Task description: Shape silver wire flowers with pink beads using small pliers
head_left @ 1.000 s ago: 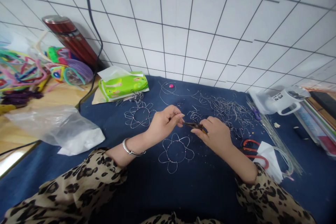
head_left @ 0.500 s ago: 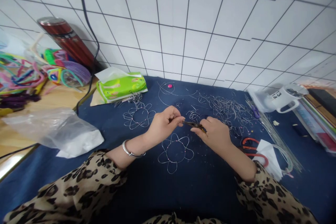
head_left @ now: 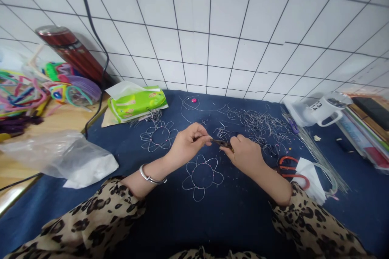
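My left hand (head_left: pixel 187 145) pinches a thin piece of wire between thumb and fingertips, just above a wire flower (head_left: pixel 202 172) that lies flat on the blue cloth (head_left: pixel 182 218). My right hand (head_left: pixel 244 153) is closed round small dark pliers (head_left: pixel 221 143), whose tips meet the wire at my left fingertips. A second wire flower (head_left: pixel 158 135) lies to the left of my left hand. A tangle of loose wire pieces (head_left: pixel 261 123) spreads behind my right hand.
Red-handled scissors (head_left: pixel 290 168) lie right of my right hand, beside white paper. A green tissue pack (head_left: pixel 135 103), a clear plastic bag (head_left: pixel 57 156), coloured pipe cleaners (head_left: pixel 27 91) and a red flask (head_left: pixel 71 54) stand left. A white mug (head_left: pixel 323 110) sits far right.
Both hands stay together at the wire with hardly any motion; the view has tilted slightly, shifting everything a little left and down.
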Demonstrator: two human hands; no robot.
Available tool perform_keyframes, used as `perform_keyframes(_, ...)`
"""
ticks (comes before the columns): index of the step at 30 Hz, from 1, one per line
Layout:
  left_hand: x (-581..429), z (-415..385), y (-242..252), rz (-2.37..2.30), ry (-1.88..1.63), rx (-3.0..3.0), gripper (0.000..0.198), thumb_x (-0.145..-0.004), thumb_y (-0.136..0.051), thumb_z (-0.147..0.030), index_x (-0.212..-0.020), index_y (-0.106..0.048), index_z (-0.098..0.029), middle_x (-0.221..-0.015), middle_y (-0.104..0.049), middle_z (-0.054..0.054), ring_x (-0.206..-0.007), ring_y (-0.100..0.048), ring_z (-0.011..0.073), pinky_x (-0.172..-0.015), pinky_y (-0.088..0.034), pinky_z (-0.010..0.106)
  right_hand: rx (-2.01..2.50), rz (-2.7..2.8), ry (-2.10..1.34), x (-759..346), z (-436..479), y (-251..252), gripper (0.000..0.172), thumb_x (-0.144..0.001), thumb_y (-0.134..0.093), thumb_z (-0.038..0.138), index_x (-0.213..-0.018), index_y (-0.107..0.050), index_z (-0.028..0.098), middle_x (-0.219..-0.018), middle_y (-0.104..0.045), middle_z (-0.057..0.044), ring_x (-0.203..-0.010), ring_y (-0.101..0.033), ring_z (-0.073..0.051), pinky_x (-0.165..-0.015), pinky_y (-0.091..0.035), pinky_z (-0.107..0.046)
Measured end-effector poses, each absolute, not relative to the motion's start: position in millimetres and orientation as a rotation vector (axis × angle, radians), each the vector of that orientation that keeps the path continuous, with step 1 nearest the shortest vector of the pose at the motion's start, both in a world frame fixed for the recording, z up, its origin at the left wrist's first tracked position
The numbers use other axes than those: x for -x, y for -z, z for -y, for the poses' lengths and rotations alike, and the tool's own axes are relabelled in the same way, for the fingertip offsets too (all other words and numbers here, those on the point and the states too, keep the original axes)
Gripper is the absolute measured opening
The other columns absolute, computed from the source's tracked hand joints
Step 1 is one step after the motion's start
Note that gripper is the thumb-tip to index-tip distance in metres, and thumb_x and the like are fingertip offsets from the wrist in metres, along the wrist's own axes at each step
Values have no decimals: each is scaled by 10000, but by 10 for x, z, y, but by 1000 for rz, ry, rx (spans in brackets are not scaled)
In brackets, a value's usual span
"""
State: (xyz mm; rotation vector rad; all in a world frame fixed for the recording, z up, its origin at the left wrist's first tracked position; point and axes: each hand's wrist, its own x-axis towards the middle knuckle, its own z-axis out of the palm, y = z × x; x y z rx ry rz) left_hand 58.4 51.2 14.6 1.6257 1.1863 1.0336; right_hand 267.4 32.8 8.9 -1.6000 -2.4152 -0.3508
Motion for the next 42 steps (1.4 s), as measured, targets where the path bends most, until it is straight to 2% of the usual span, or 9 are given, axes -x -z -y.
perform_keyframes(7,-603,-494,-132,-1213,-1046,-1614,116,-807,-580,-310,-836,-533,-208,-687,-691,18,-586,-592,127,-552,-441,260,1653,2430,399,-2650,-315,-81,261,-879,-450,402,-776,-519,172,-753,-545,-67,-674,-523,-183,-540,-255,-289)
perform_keyframes(18,-616,-497,-91,-1180,-1040,-1581,105,-810,-578,-297,-838,-524,-211,-672,-688,15,-587,-608,129,-531,-441,258,1625,2416,396,-2655,-305,-103,306,-876,-443,444,-759,-528,174,-732,-537,-65,-659,-496,-176,-534,-238,-292)
perform_keyframes(30,-646,-483,-113,-1166,-1014,-1485,123,-823,-581,-287,-834,-499,-197,-659,-668,2,-665,-675,146,-602,-511,259,1611,2405,408,-2667,-321,-91,360,-876,-418,496,-750,-528,178,-731,-534,-61,-655,-478,-170,-537,-212,-291)
perform_keyframes(42,-700,-451,-82,-1084,-1144,-1367,109,-817,-587,-213,-826,-483,-181,-641,-643,-21,-618,-659,109,-572,-491,212,1505,2394,394,-2705,-337,-19,404,-895,-386,504,-700,-515,175,-674,-525,-30,-604,-458,-130,-541,-201,-283)
